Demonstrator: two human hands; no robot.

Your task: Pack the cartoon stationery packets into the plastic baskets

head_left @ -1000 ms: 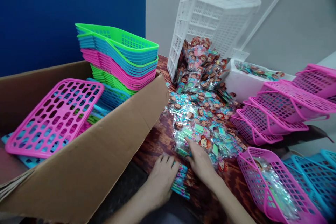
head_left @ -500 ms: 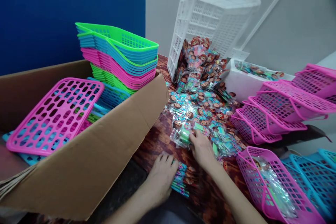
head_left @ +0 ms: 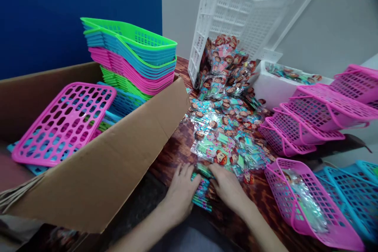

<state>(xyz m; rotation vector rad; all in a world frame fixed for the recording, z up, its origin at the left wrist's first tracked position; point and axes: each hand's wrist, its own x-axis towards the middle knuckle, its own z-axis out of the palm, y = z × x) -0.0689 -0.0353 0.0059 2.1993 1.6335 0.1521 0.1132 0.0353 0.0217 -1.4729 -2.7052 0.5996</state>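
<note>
Right grip [head_left: 228,188]: fingers pinched together on a packet [head_left: 203,170], at the far end of a row [head_left: 202,197] on the table [head_left: 169,159]. Left grip [head_left: 182,189]: curved against the row's left side; my hand hides how tightly it closes. Sound practice, in my judgement: I should brace the row with the left, align the packet flush with its neighbours and avoid creasing the film. Row: narrow, blue-green, patterned, close-set, fairly even, brownish at the right ends. Packet: green, apparently clear-wrapped, though blurred.
</note>
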